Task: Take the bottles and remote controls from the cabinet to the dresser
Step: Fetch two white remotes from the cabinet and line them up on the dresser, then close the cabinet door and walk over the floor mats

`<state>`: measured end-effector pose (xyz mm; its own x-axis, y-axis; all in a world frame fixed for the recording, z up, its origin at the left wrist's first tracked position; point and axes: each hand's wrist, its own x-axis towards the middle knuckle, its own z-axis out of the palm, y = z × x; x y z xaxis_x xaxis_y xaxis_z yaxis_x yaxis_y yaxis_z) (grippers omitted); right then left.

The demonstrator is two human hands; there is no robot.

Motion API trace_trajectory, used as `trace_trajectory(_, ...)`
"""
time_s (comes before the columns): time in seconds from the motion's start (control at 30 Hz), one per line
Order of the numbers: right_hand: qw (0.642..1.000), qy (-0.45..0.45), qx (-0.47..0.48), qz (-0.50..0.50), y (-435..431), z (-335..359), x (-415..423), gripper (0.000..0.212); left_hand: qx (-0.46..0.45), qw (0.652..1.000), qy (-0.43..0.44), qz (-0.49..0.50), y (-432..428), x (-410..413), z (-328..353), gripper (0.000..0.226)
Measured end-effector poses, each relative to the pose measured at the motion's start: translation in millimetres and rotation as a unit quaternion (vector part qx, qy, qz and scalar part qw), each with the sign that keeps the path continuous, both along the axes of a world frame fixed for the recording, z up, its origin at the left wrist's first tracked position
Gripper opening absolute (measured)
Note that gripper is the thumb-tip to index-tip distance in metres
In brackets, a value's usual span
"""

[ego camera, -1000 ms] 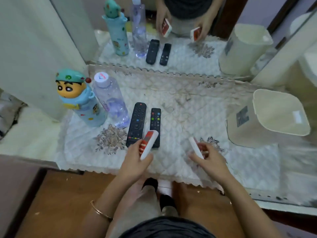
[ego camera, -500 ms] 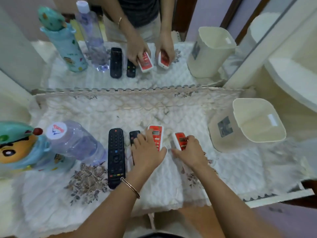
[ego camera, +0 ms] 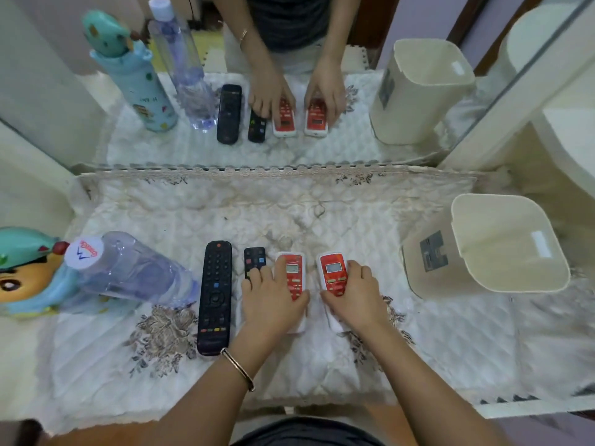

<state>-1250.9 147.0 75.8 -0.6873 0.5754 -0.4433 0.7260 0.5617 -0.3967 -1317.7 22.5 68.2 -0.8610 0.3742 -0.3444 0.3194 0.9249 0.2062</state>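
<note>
Mirror (ego camera: 354, 146) backs the dresser (ego camera: 531, 407); white quilted cloth (ego camera: 289, 214) covers its top. Cream bin (ego camera: 502, 239) right, cartoon bottle (ego camera: 22, 275) and clear bottle (ego camera: 135, 268) left. Centre row on cloth: long black remote (ego camera: 215, 297), small black remote (ego camera: 255, 260), left red remote (ego camera: 294, 275) gripped by left hand (ego camera: 273, 300), right red remote (ego camera: 333, 273) gripped by right hand (ego camera: 355, 294).

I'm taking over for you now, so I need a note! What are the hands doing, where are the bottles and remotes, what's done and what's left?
Left hand grips the left red remote, which lies on the dresser cloth; its fingers reach over the small black remote.
Right hand grips the right red remote, also down on the cloth.
Long black remote, clear bottle and cartoon bottle sit further left.
Done: two bottles and four remotes are on the dresser.
Left: let go of both red remotes. The cabinet is out of view, so check it for more.
</note>
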Motion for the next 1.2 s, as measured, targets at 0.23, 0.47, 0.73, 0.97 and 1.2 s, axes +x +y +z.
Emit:
trace_trajectory(0.23,1.0,0.002,-0.002,0.008,1,-1,-6,0.069,-0.01,1.0,0.015,0.018,4,1,-2,0.078)
trace_trajectory(0.47,0.999,0.026,-0.011,0.027,3,-1,2,0.071,0.008,1.0,0.022,0.015,-8,15,0,0.07)
trace_trajectory(0.73,0.992,0.092,-0.061,-0.061,-2,8,56,0.049,0.058,0.989,0.023,-0.132,-31,27,18,0.048)
trace_trajectory(0.97,0.946,0.121,-0.06,-0.296,-47,21,174,0.037,0.14,0.901,-0.118,-0.394,-14,62,23,0.053)
trace_trajectory(1.2,0.765,0.06,-0.129,-0.628,-205,-15,325,0.036,0.023,0.71,-0.265,-0.652,-11,153,2,0.034)
